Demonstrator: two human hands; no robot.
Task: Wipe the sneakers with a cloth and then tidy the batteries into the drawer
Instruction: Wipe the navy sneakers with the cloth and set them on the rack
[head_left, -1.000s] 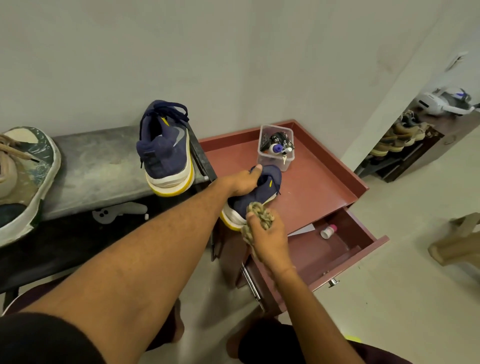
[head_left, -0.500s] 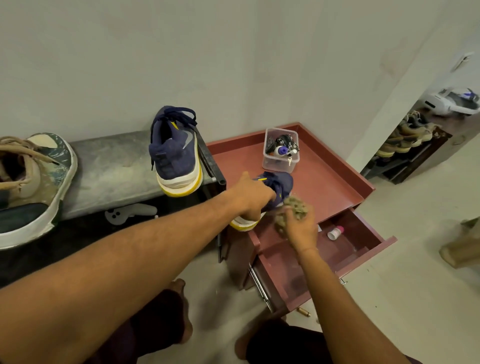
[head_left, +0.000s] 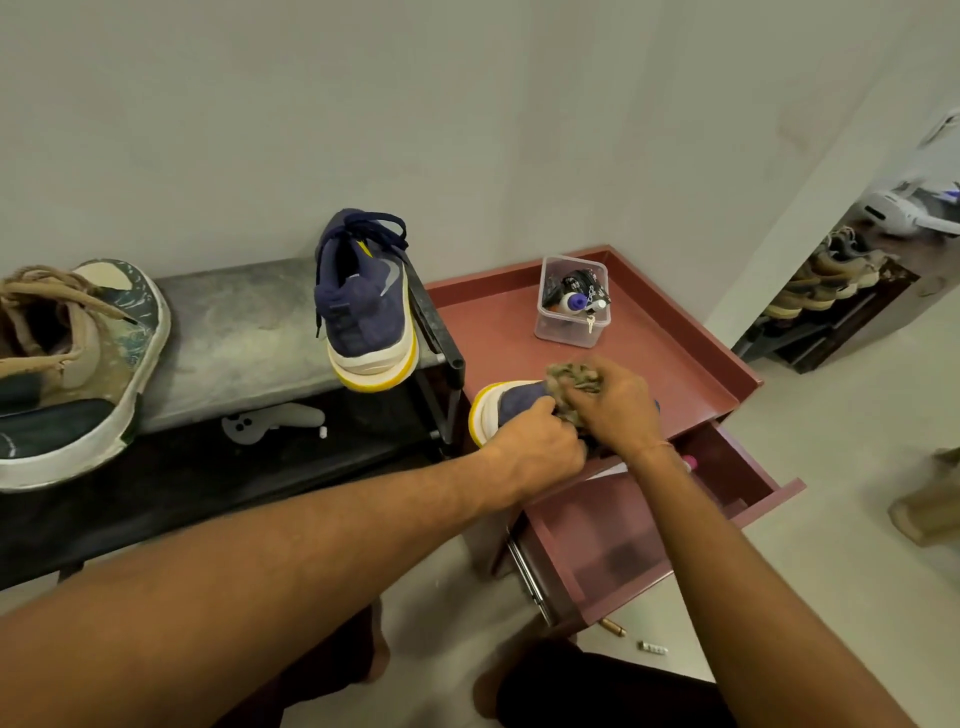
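Observation:
A navy sneaker (head_left: 511, 408) with a white and yellow sole lies at the front of the red cabinet top (head_left: 498, 332). My left hand (head_left: 535, 452) grips its near side. My right hand (head_left: 613, 405) holds a bunched olive cloth (head_left: 574, 376) against the shoe's upper. The matching navy sneaker (head_left: 366, 306) stands on its heel at the end of the grey bench (head_left: 239, 332). Below the cabinet top the red drawer (head_left: 727, 467) is pulled out, with a small pink-capped bottle (head_left: 688, 461) inside. Two batteries (head_left: 613, 626) (head_left: 653, 648) lie on the floor by the cabinet.
A clear plastic box (head_left: 571, 304) of small items stands at the back of the cabinet top. A tan and green sneaker (head_left: 72, 364) sits on the bench's left end. A grey controller (head_left: 272, 421) lies on the lower shelf. A shoe rack (head_left: 831, 280) is at the far right.
My right hand has carried the cloth from in front of the shoe up onto its upper. My left hand has shifted down to the shoe's near side. The camera has moved closer.

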